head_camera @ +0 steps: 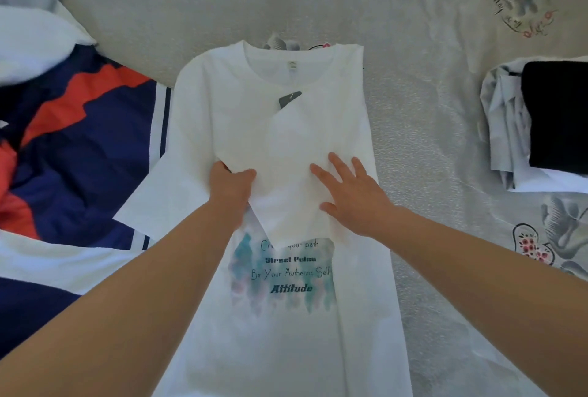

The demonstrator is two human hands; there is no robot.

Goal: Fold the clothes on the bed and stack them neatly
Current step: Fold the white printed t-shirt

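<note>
White tee lies flat at frame centre on the bedsheet, collar toward 12 o'clock, hem running out of view at 6 o'clock. Fabric is smooth, thin cotton-like knit; a small label sits inside the round collar and a dark grey tag lies just below it. Chest print in teal and mauve smears carries dark lettering, its top edge covered. The right-side sleeve is folded inward across the chest, forming a pointed, kite-shaped flap whose tip reaches the print. The opposite sleeve lies spread flat toward 8 o'clock, a broad angular panel. Left hand pinches the flap's edge at its 9 o'clock side, thumb on top, fingers curled beneath the cloth. Right hand rests palm-down on the flap's 3 o'clock side, fingers straight and spread, pressing it flat. At 9 o'clock, touching and partly under the spread sleeve, lies a crumpled garment in navy with orange jagged patches and white stripes. At 3 o'clock, well apart from the tee, sits a stack of folded pale cloth with a folded black item on top. The sheet is pale grey, slightly crinkled, printed with hearts, flowers and script.
</note>
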